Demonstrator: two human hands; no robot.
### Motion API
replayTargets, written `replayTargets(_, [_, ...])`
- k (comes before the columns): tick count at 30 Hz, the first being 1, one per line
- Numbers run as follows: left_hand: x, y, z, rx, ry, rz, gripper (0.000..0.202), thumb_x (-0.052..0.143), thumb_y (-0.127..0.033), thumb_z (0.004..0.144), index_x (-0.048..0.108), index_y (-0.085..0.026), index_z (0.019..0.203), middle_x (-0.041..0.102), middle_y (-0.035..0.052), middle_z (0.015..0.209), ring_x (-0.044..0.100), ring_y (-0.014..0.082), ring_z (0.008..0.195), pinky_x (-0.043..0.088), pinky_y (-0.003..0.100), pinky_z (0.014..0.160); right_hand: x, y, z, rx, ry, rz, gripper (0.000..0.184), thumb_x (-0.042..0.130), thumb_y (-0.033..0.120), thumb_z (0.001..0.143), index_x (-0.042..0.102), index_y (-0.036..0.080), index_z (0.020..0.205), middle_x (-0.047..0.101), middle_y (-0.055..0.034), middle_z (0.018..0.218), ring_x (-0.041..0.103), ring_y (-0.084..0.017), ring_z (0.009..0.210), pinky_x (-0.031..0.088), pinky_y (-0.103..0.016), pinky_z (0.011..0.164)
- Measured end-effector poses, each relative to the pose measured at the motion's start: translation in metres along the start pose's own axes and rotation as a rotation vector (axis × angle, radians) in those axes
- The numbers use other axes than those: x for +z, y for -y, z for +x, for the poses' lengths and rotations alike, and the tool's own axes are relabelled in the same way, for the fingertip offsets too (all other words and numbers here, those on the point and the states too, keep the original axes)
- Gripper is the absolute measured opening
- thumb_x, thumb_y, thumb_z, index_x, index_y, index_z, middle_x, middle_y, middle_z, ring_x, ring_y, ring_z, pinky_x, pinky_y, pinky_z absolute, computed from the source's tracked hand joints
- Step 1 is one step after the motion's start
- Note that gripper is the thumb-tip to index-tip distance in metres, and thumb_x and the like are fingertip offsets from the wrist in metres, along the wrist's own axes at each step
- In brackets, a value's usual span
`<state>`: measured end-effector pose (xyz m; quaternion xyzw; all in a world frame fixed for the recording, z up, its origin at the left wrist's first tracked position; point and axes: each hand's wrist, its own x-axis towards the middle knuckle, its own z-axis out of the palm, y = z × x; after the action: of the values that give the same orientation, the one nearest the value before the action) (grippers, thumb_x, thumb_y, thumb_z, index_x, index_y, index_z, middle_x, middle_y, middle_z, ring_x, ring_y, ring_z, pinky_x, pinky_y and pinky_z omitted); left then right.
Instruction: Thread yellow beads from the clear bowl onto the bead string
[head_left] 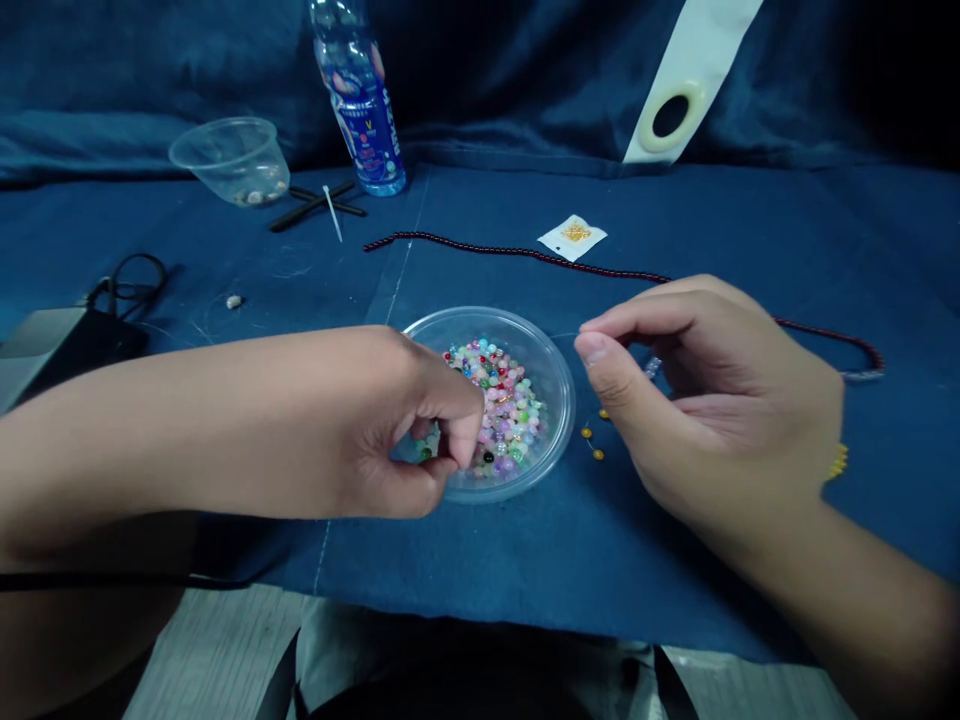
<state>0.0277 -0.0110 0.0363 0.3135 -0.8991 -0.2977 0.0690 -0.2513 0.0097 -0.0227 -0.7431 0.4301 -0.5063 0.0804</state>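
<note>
A clear plastic bowl [559,375] of many small coloured beads [502,400] sits on the blue cloth in the middle. My left hand [409,430] reaches into its left side, fingers pinched together among the beads; what they hold is hidden. My right hand [697,390] hovers just right of the bowl, thumb and forefinger pinched on a thin, barely visible thread. A few yellow beads [592,440] lie on the cloth under it. A long strand of dark red beads [525,252] runs across the cloth behind both hands.
At the back left stand an empty-looking clear cup [231,158], a drinks bottle [358,95], black sticks [315,205] and a white pick. A small packet [572,237] lies mid-back. A grey device with a cable [60,335] sits at the left edge.
</note>
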Motion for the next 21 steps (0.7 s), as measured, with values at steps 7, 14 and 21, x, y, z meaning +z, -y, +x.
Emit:
replayTargets(7, [-0.003,-0.009,0.016,-0.025,-0.080,-0.123,0.017,0.071,-0.011,0.081,0.070,-0.024,0.092,0.074,-0.0044,0.085,0.064,0.0106,0.066,0.047,0.019,0.055,0.000,0.000,0.001,0.005,-0.014,-0.010,0.009,0.078,0.021,0.101,0.076,0.029,0.096,0.080,-0.0020,0.093,0.072,-0.023,0.082,0.060,-0.042,0.075])
replayTargets(14, [0.014,0.003,0.030,0.208,-0.401,-0.160,0.017,0.072,-0.010,0.095,0.080,-0.021,0.104,0.081,0.0018,0.103,0.076,0.0132,0.094,0.062,0.022,0.083,0.003,0.001,0.001,-0.041,-0.070,0.051,0.013,0.074,0.016,0.102,0.077,0.028,0.101,0.078,-0.0031,0.092,0.072,-0.022,0.079,0.061,-0.041,0.071])
replayTargets(21, [0.028,0.002,0.037,0.298,-0.624,-0.160,0.018,0.076,-0.008,0.097,0.082,-0.021,0.108,0.082,0.0010,0.099,0.078,0.0112,0.093,0.064,0.022,0.085,0.000,0.001,-0.004,-0.122,-0.139,0.086,0.023,0.079,0.008,0.095,0.078,0.028,0.107,0.079,-0.0033,0.096,0.075,-0.024,0.087,0.061,-0.041,0.073])
